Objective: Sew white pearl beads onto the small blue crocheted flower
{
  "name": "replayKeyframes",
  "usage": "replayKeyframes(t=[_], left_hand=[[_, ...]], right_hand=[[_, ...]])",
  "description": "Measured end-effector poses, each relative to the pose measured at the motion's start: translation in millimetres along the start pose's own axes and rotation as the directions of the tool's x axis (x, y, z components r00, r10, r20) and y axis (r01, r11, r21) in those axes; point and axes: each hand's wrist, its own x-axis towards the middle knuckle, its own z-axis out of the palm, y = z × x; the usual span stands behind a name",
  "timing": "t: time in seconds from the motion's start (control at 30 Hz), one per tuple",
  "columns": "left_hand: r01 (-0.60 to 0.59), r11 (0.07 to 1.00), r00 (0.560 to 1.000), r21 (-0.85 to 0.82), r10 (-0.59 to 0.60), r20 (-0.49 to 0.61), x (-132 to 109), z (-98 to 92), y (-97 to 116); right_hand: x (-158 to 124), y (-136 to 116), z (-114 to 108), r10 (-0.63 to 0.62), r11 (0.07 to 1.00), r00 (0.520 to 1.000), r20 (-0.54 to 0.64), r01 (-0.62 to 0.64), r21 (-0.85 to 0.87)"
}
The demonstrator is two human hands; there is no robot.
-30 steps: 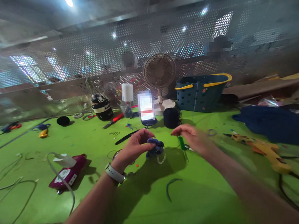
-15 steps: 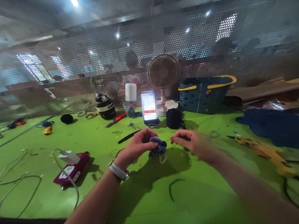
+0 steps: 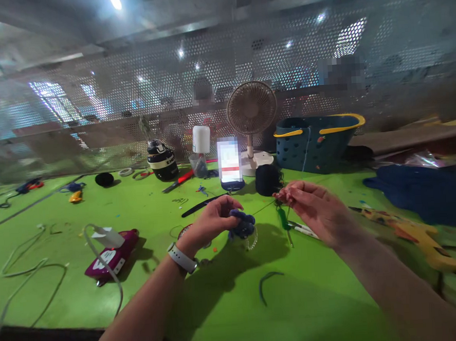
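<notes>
A small blue-purple knitted piece (image 3: pixel 242 223) is pinched between the thumb and fingers of my left hand (image 3: pixel 211 223), with a string of pale beads (image 3: pixel 252 240) hanging at its right side. From the piece a thin dark thread (image 3: pixel 264 207) runs taut up and right to my right hand (image 3: pixel 311 206), whose fingertips are pinched on it. Whether a needle is also between those fingertips is too small to tell. Below my right hand lie a green-handled tool (image 3: pixel 283 219) and a white pen-like item (image 3: pixel 303 229). A dark yarn ball (image 3: pixel 267 180) sits just behind.
Behind my hands stand a lit phone (image 3: pixel 229 162), a fan (image 3: pixel 252 108), a blue basket (image 3: pixel 311 150) and a black bottle (image 3: pixel 162 161). A yellow glue gun (image 3: pixel 425 235) lies right, a maroon power strip (image 3: pixel 113 254) with cable left. A curved dark strip (image 3: pixel 263 286) lies in front.
My right hand has moved right and slightly up, away from the knitted piece, and the thread between them is longer. My left hand has stayed nearly in place. The green-handled tool shows more clearly.
</notes>
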Motion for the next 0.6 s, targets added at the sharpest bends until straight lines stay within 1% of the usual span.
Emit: replayKeyframes(t=[0.07, 0.1, 0.13, 0.17, 0.2, 0.23, 0.27, 0.3, 0.33, 0.4, 0.5, 0.6], left_hand=[[0.005, 1.000, 1.000, 0.007, -0.005, 0.000, 0, 0.0, 0], [0.004, 1.000, 1.000, 0.010, -0.004, -0.005, 0, 0.0, -1], [0.005, 1.000, 1.000, 0.011, -0.005, -0.009, 0, 0.1, -1], [0.007, 1.000, 1.000, 0.009, -0.007, -0.011, 1, 0.2, -2], [0.012, 1.000, 1.000, 0.001, -0.012, -0.009, 1, 0.3, -4], [0.018, 1.000, 1.000, -0.011, -0.018, 0.001, 2, 0.4, -5], [0.023, 0.999, 1.000, -0.028, -0.023, 0.018, 3, 0.5, -6], [0.026, 0.999, 0.999, -0.046, -0.024, 0.034, 3, 0.5, -8], [0.027, 0.998, 0.998, -0.060, -0.024, 0.050, 4, 0.6, -9], [0.021, 0.996, 0.997, -0.083, -0.015, 0.075, 4, 0.9, -10], [0.004, 0.994, 0.997, -0.107, 0.005, 0.076, 4, 3.0, -9], [-0.003, 0.992, 0.998, -0.127, 0.010, 0.054, 2, 7.1, -3]], right_hand=[[1, 3, -4, -0.009, 0.999, 1.000, -0.001, 0.009, -0.054], [1, 4, -6, -0.005, 0.992, 1.000, -0.003, 0.005, -0.127], [1, 6, -7, 0.000, 0.972, 1.000, -0.004, -0.001, -0.237], [1, 8, -8, 0.004, 0.930, 1.000, -0.001, -0.004, -0.368], [0, 11, -8, 0.008, 0.869, 1.000, 0.016, 0.001, -0.494], [-2, 13, -7, 0.014, 0.805, 0.999, 0.051, 0.019, -0.593], [-4, 15, -3, 0.032, 0.754, 0.994, 0.105, 0.044, -0.655], [-6, 18, 1, 0.053, 0.725, 0.985, 0.164, 0.075, -0.684], [-8, 20, 6, 0.077, 0.716, 0.972, 0.223, 0.102, -0.691], [-11, 24, 17, 0.119, 0.722, 0.949, 0.293, 0.120, -0.682], [-11, 28, 26, 0.142, 0.765, 0.946, 0.291, 0.081, -0.638], [-8, 27, 27, 0.151, 0.831, 0.952, 0.266, 0.024, -0.556]])
